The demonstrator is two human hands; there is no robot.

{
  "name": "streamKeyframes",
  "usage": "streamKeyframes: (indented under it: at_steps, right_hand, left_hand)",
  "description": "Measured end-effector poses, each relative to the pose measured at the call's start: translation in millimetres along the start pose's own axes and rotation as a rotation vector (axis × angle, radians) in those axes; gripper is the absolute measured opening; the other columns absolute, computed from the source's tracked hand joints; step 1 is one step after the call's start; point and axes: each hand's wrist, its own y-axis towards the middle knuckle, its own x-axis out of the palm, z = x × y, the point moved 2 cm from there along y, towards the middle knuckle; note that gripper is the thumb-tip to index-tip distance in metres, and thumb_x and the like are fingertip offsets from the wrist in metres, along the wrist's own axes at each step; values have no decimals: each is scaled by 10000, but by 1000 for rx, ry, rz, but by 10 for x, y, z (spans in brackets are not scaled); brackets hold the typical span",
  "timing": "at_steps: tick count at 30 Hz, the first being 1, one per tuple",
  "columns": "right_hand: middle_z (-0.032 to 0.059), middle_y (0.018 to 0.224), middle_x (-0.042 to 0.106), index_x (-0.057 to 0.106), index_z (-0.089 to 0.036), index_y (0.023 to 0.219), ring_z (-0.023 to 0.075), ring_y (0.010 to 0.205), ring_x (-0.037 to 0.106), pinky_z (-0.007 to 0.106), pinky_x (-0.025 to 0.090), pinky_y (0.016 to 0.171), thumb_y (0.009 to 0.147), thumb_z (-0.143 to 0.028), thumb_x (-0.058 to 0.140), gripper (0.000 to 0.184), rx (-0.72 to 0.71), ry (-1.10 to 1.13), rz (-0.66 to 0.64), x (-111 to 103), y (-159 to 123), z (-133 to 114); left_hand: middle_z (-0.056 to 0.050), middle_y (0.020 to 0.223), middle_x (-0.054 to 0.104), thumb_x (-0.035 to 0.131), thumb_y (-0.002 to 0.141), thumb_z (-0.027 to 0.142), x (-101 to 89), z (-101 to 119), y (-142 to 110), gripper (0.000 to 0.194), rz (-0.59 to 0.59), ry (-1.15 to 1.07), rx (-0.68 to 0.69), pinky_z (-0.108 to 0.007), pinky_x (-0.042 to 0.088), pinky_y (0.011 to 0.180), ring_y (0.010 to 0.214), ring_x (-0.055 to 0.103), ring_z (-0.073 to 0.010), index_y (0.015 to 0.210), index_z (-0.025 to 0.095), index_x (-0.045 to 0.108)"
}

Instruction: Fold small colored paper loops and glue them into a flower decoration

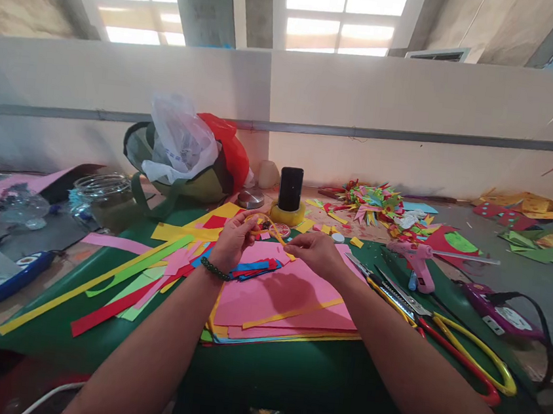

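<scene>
2 bare hands meet above a stack of pink paper sheets (293,284), working on a narrow yellow paper strip (276,231) that curves between them. The left hand (232,238), with a green beaded bracelet (215,268) at its wrist, pinches the strip between thumb and fingers. The right hand (315,250) nips it nearer its other end, which pokes out below the fingertips. The strip is held off the paper, in front of a dark phone (290,187) propped on a yellow tape roll (289,215). The step in hand looks to be bending the strip into a loop; whether its ends touch is too small to make out. The next move seems to call for a light, steady pinch, so that the curve is guided without creasing. Another yellow strip (295,314) lies across the pink sheets, and a bundle of red and blue strips (256,269) lies by the left wrist. To the right, on the green mat (288,373), rest scissors (403,291) with yellow and red handles and a pink glue gun (423,265), both apart from the fingers.
</scene>
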Motion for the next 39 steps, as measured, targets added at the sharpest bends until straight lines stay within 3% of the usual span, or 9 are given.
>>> streamKeyframes:
  at_steps: [4, 8, 11, 14, 19, 21, 27, 32, 39]
  right_hand:
    - [-13, 507, 569, 753, -143, 670, 96, 489, 433, 228, 289, 454, 665, -411, 705, 272, 59, 133, 34, -131, 73, 83]
    - [-5, 540, 597, 746, -137, 647, 98, 523, 456, 229, 320, 480, 627, -397, 723, 262, 66, 175, 115, -264, 105, 105]
    - [0, 562, 620, 741, -140, 644, 104, 542, 483, 231, 338, 499, 630, -381, 716, 242, 83, 209, 131, -257, 95, 75]
    - [-4, 539, 613, 726, -141, 629, 99, 522, 483, 224, 337, 481, 630, -375, 714, 234, 107, 255, 102, -185, 77, 27]
    - [10, 547, 631, 692, -140, 600, 81, 494, 498, 208, 382, 466, 589, -413, 769, 284, 158, 391, 12, -83, 57, -36]
    - [13, 553, 637, 693, -141, 611, 80, 495, 508, 206, 402, 470, 565, -436, 788, 312, 165, 432, 17, -64, 57, -42]
    - [14, 560, 636, 688, -148, 643, 91, 491, 519, 218, 431, 469, 621, -479, 748, 338, 84, 382, 75, -28, 54, -11]
    - [12, 579, 642, 673, -153, 635, 93, 516, 523, 206, 399, 469, 681, -393, 693, 245, 57, 280, 99, -63, 49, -7]
    - [-41, 496, 558, 584, -145, 547, 59, 485, 474, 186, 367, 486, 704, -196, 665, 183, 150, 381, -182, 6, -10, -96]
  left_hand:
    - [62, 467, 488, 765, 721, 376, 10, -9, -18, 276, -81, 110, -5, -162, 244, 372, 378, 354, -41, 812, 141, 652]
    - [69, 412, 403, 719, 750, 470, 10, -14, -31, 330, -138, 246, 59, -190, 223, 381, 382, 313, -57, 758, 143, 670]
    - [80, 396, 329, 643, 769, 592, 48, -62, -62, 437, -191, 316, 93, -199, 239, 398, 386, 293, -65, 696, 161, 644]
    - [88, 413, 304, 600, 783, 614, 109, -149, -110, 447, -248, 279, 12, -188, 236, 406, 391, 274, -65, 667, 182, 580]
    - [1, 666, 558, 756, 681, 452, 175, -248, -170, 310, -337, 205, -158, -182, 383, 508, 588, 482, -90, 745, 164, 658]
    - [-26, 768, 597, 804, 645, 405, 168, -251, -165, 292, -322, 208, -173, -175, 402, 537, 672, 513, -100, 769, 162, 699]
    - [47, 590, 477, 863, 588, 367, 151, -204, -147, 304, -244, 79, -227, -143, 366, 449, 515, 407, -46, 701, 153, 679]
    - [2, 662, 606, 809, 696, 354, 208, -187, -175, 267, -255, 38, -286, -134, 394, 417, 471, 450, -26, 736, 127, 673]
    - [64, 510, 505, 775, 724, 202, 18, 38, -40, 192, -12, -90, -250, -86, 293, 343, 378, 400, -4, 730, 138, 595]
